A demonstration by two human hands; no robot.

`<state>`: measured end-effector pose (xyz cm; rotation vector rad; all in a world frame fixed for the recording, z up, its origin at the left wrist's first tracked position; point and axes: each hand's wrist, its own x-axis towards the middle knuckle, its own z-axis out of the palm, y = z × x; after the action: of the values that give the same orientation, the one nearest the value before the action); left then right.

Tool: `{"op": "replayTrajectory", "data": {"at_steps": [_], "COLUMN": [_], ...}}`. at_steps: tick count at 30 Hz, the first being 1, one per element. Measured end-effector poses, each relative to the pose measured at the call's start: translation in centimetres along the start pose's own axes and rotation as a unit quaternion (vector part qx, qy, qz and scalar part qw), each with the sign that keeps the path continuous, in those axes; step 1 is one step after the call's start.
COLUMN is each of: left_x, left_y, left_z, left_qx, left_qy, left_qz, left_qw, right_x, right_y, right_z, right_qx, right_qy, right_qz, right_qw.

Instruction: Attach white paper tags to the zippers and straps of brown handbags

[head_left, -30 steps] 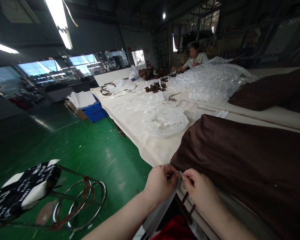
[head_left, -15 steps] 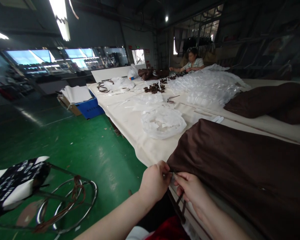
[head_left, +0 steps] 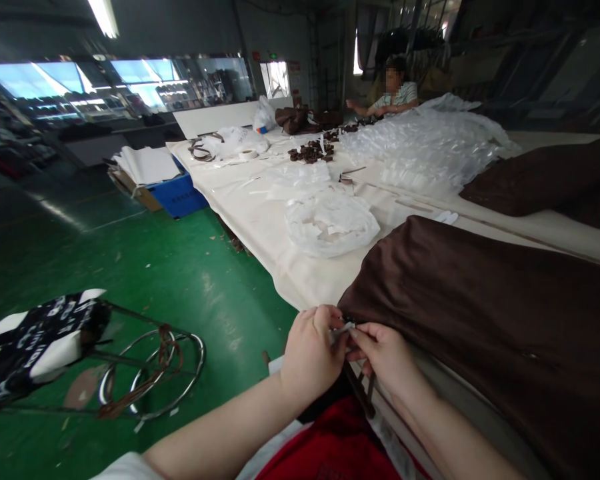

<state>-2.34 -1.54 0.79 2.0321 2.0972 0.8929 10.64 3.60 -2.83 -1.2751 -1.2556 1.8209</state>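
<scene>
Both hands meet at the near corner of a dark brown cloth piece (head_left: 470, 293) spread over the table's edge. My left hand (head_left: 314, 348) is closed, its fingers pinching a small whitish strip (head_left: 344, 329) beside that corner. My right hand (head_left: 380, 350) pinches at the other end of the same strip, thumb and forefinger together. The strip's exact kind is too small to make out. Below my right fingers, dark thin straps (head_left: 367, 392) hang by the table edge.
On the cream-covered table (head_left: 250, 220) lie a ring-shaped clear plastic bag (head_left: 330, 223), a heap of plastic bags (head_left: 425, 150) and small brown pieces (head_left: 311, 152). A person (head_left: 395, 93) sits at the far side. A stool (head_left: 45, 340) and blue box (head_left: 183, 195) stand left.
The view has tipped downward, so more of my red garment shows. More of the whitish strip is visible between my fingers; both hands stay at the cloth's corner.
</scene>
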Motion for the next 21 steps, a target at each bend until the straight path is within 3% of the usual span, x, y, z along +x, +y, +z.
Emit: {"op": "replayTrajectory", "data": {"at_steps": [4, 7, 13, 16, 19, 21], "left_x": [-0.8, -1.2, -1.7, -1.5, -0.1, 1.0], "left_y": [-0.3, -0.5, -0.9, -0.8, -0.5, -0.3], "left_z": [0.6, 0.8, 1.1, 0.6, -1.0, -2.1], "left_qx": [0.068, 0.106, 0.136, 0.104, -0.029, -0.127], "left_qy": [0.052, 0.051, 0.034, 0.012, -0.054, -0.148], "left_qz": [0.13, 0.227, 0.284, 0.234, 0.067, -0.036], "left_qw": [0.988, 0.967, 0.949, 0.967, 0.996, 0.98], "right_x": [-0.2, -0.4, -0.3, -0.2, -0.5, -0.8], "right_y": [-0.5, -0.8, -0.3, -0.1, -0.2, -0.4], "right_z": [0.0, -0.1, -0.5, -0.5, -0.6, -0.6], "right_qx": [0.017, 0.034, 0.045, 0.015, 0.034, 0.052], "right_qy": [0.009, 0.002, -0.016, -0.015, -0.015, -0.014], "right_qz": [0.031, 0.032, 0.018, 0.011, 0.002, -0.007], "right_qw": [0.999, 0.999, 0.999, 1.0, 0.999, 0.999]}}
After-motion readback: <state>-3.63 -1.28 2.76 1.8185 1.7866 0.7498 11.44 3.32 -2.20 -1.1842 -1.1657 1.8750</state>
